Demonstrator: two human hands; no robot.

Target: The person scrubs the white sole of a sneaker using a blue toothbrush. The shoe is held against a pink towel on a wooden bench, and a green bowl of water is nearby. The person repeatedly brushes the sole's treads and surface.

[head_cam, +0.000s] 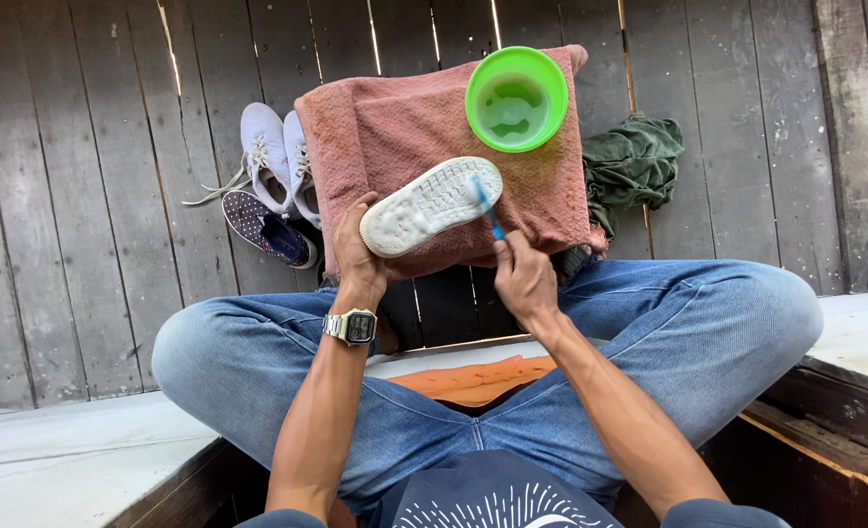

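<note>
left hand (356,256) gripping upturned white shoe (432,205) on pink towel (395,127), right hand (524,279) closed around blue toothbrush (487,209) at sole's toe end, scrubbing seemingly midway, white pair (276,156) apparently untouched beside

Soft, even daylight; perhaps slight edge-warping

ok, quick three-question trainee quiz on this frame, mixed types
1. True or false: the white shoe lies sole up on the pink towel.
2. What does the right hand hold? A) blue toothbrush B) sponge C) cloth
3. Fill in: the green bowl holds ____.

Key: 1 true; 2 A; 3 soapy water. The left hand grips the shoe's end.
</note>
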